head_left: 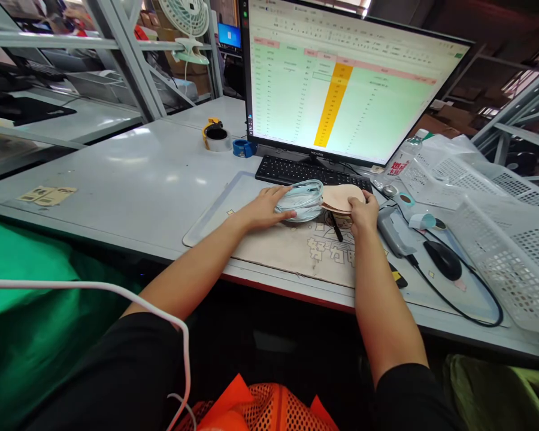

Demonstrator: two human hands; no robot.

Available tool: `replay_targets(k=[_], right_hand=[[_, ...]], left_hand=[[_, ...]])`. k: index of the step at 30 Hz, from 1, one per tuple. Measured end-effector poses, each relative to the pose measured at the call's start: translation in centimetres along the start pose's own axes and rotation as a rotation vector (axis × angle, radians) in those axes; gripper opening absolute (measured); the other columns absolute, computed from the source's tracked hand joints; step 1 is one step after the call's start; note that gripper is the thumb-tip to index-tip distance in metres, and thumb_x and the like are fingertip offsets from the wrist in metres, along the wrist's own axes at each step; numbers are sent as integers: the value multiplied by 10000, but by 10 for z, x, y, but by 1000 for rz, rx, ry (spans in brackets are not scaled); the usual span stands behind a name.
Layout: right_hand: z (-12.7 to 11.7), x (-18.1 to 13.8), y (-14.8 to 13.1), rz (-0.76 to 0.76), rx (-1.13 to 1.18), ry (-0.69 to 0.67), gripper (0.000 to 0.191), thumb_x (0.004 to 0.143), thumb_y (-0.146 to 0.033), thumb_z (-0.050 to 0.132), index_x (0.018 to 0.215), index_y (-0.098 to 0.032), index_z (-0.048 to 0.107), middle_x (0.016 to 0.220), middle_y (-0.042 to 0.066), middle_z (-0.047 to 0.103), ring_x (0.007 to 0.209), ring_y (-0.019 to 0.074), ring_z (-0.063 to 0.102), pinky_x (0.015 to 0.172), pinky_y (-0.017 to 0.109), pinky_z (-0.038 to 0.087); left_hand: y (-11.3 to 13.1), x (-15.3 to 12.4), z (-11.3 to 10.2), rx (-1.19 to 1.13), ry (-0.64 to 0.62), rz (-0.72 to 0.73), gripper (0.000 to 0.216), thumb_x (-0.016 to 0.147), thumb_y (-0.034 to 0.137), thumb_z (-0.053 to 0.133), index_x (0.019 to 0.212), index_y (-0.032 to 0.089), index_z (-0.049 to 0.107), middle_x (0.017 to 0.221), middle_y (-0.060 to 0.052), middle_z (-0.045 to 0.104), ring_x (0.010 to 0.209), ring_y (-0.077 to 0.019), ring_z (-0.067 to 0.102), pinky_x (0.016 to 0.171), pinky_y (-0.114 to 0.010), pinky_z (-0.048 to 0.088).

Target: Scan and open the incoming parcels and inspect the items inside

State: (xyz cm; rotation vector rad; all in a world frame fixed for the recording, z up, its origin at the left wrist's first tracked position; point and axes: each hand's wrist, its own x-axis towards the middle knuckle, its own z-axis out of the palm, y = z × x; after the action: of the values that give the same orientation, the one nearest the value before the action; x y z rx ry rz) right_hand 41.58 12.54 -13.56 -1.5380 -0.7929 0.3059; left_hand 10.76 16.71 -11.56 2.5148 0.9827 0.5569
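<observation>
My left hand (268, 209) is closed around the left side of a pale-blue, see-through plastic bundle (306, 200), its thumb in front and its fingers behind. Flat beige pieces with a rounded end, like insoles (338, 196), meet the bundle's right side. My right hand (365, 211) pinches their right end between thumb and fingers. Both things are held just above the desk mat (291, 257), in front of the black keyboard (291, 172). A thin black pen-like tool (336, 227) lies below them. Whether the beige pieces are joined to the bundle, I cannot tell.
A monitor (287, 96) stands behind the keyboard. At right are a grey handheld device (395, 230), a black mouse (443, 260) with its cable, a bottle (406, 157) and white perforated baskets (503, 263). Tape rolls (218, 140) sit back left. A white cable (117, 288) crosses the foreground.
</observation>
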Motion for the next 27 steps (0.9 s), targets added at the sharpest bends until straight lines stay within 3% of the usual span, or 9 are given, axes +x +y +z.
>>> replay_targets(k=[7,15,18,22,25,27], right_hand=[[3,-11,-10,-67,-128,28,634,687,-231,639,1309,-112,617,1306,152,681,1143,277,661,1100,466,517],[-11,-11,-18,-211,-300,80,599,730,-179,567,1326,-127,614,1359,168,656,1231,299,617,1192,536,432],[-1,-17,-17,-230,-231,-59,590,750,-221,607,1332,-120,612,1377,175,658,1246,294,625,1181,512,446],[28,-45,-17,-230,-136,-390,542,868,-404,624,1334,-128,615,1298,183,715,1136,284,689,1066,469,526],[42,-69,-23,-286,-343,-541,426,953,-426,524,1204,-128,696,1177,203,751,1116,333,693,1049,488,517],[43,-80,-27,-351,-538,-560,376,951,-388,521,1093,-119,744,1185,240,738,1208,384,645,1122,528,451]], left_hand=[[-2,4,5,-113,105,26,948,948,794,482,1651,164,394,1678,-158,434,1540,-387,377,1300,-532,269],[-4,6,8,-93,100,30,892,958,774,501,1641,206,419,1668,-124,451,1537,-366,369,1304,-518,263],[-1,5,10,-79,95,60,863,956,754,528,1635,233,425,1658,-109,462,1537,-360,352,1303,-521,269],[3,3,14,-63,115,66,847,971,733,517,1641,226,408,1665,-117,445,1532,-365,336,1298,-546,268],[1,4,16,-40,110,51,881,963,734,525,1642,187,400,1668,-146,424,1534,-365,324,1301,-536,260],[-1,4,16,-30,104,54,918,933,747,567,1634,175,412,1659,-158,427,1528,-370,326,1302,-533,259]])
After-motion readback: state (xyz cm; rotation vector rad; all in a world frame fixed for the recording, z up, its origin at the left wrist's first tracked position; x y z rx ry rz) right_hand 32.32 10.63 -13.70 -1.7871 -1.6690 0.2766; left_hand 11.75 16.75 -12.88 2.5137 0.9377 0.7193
